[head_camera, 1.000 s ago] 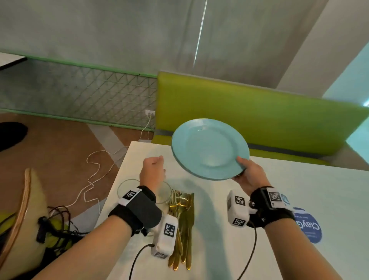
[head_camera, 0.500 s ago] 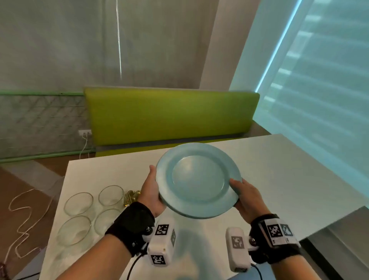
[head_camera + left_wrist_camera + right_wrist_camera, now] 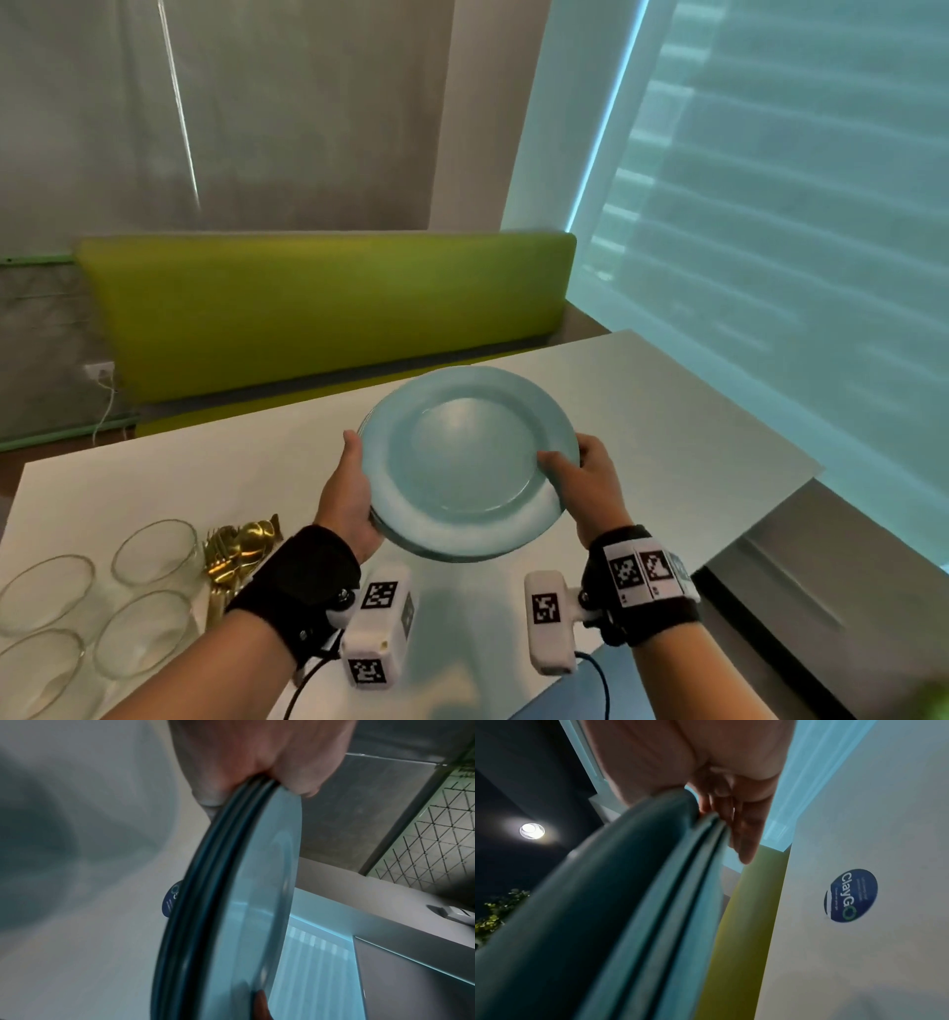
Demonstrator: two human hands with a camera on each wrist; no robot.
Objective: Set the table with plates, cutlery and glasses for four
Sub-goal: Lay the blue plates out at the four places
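Two hands' fingers (image 3: 557, 457) curled round stacked blue plates (image 3: 462, 457) above white table (image 3: 693, 437).

Seating: green padded bench (image 3: 328, 303) beyond the hands.
Wall: grey (image 3: 308, 113) behind it.
Window: pale blind (image 3: 796, 205), lit, right.
Ceiling: round lamp (image 3: 532, 831).

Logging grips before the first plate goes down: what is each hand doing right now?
Left hand: grips the left rim of the stack of blue plates.
Right hand: grips the stack's right rim, thumb on top.
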